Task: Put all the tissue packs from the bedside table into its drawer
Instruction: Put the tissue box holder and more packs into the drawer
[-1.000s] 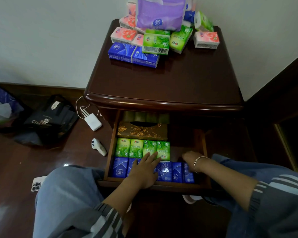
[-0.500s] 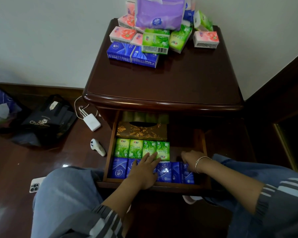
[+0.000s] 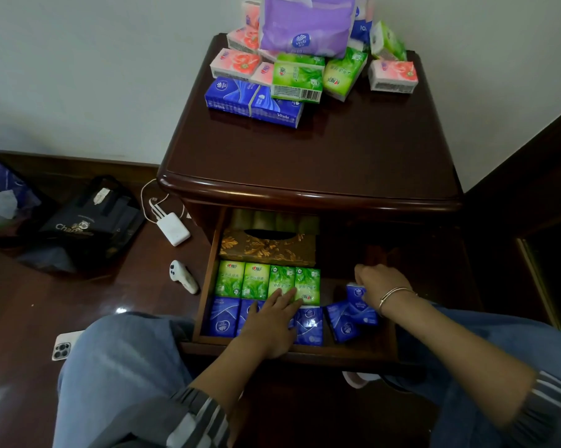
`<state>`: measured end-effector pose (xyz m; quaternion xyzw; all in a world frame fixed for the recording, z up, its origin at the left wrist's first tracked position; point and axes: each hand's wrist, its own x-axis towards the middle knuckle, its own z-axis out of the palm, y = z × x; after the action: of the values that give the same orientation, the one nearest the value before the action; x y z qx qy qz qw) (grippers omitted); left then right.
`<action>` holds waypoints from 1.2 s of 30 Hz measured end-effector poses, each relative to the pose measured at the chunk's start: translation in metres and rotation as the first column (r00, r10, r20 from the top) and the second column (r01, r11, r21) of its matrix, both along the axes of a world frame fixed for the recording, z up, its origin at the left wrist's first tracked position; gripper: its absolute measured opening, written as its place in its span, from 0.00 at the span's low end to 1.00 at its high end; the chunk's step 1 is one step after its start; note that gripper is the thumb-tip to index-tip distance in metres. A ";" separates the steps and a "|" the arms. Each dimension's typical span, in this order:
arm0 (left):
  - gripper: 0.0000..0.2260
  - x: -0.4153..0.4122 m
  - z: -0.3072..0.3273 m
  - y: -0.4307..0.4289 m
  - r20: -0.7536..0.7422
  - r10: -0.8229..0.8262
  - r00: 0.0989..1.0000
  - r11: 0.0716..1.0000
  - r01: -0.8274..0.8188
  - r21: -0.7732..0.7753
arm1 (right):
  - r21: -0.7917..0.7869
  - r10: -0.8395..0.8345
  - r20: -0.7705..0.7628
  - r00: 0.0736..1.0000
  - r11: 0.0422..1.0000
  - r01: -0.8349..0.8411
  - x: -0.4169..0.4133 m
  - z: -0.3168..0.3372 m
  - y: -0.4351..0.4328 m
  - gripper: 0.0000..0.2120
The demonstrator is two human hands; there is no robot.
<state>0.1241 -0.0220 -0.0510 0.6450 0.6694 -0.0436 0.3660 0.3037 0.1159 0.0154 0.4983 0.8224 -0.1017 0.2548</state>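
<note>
Behind the green packs [image 3: 268, 283] sits a gold tissue box [image 3: 268, 248]; charger [image 3: 173, 228] on floor [image 3: 30, 302].

Table [image 3: 305, 163] top, rear: loose heap of pink packs [image 3: 235, 63], green packs [image 3: 297, 80] and blue packs [image 3: 253, 101] below one large purple pack [image 3: 305, 24]. Drawer [image 3: 305, 349] open: four green upright packs [image 3: 243, 281] in a row; blue row [image 3: 222, 316] in front; two tilted blue packs [image 3: 342, 321] at its right end.

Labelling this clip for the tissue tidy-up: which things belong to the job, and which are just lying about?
Job: pile of tissue packs on the bedside table; drawer; green packs; left hand on blue packs; right hand gripping a blue pack.
Lying about: white charger; phone; black bag; gold tissue box.
</note>
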 end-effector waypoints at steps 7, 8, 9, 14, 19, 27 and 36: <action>0.28 0.000 0.002 0.000 0.002 -0.004 1.000 1.000 0.005 -0.010 | 0.160 0.045 0.047 0.998 0.986 -0.052 -0.021 -0.018 -0.013 0.17; 0.28 0.000 0.002 0.000 0.000 -0.007 1.000 1.000 0.007 -0.009 | 0.151 0.039 0.064 0.997 0.987 -0.048 -0.024 -0.022 -0.014 0.16; 0.28 0.000 0.003 0.001 0.001 -0.007 1.000 1.000 0.007 -0.007 | 0.126 0.032 0.080 0.996 0.991 -0.042 -0.025 -0.025 -0.013 0.15; 0.28 0.000 0.005 0.001 0.003 -0.006 1.000 1.000 0.006 -0.013 | -0.069 0.059 0.122 0.991 0.996 -0.050 -0.009 -0.041 -0.008 0.14; 0.28 0.001 0.005 0.001 0.008 -0.006 1.000 1.000 0.006 -0.008 | -0.115 0.099 0.057 0.993 0.989 -0.092 0.007 -0.048 -0.009 0.12; 0.28 0.000 0.003 0.002 0.005 -0.009 1.000 1.000 0.009 -0.001 | -0.146 0.228 0.141 0.963 0.967 -0.208 0.007 -0.054 -0.011 0.14; 0.28 0.000 0.004 0.001 0.014 -0.005 1.000 1.000 0.005 -0.003 | -0.171 0.385 0.193 0.902 0.919 -0.356 0.010 -0.057 -0.014 0.15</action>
<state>0.1240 -0.0212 -0.0468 0.6466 0.6650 -0.0409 0.3714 0.3137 0.1019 -0.0416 0.3229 0.8600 -0.0488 0.3921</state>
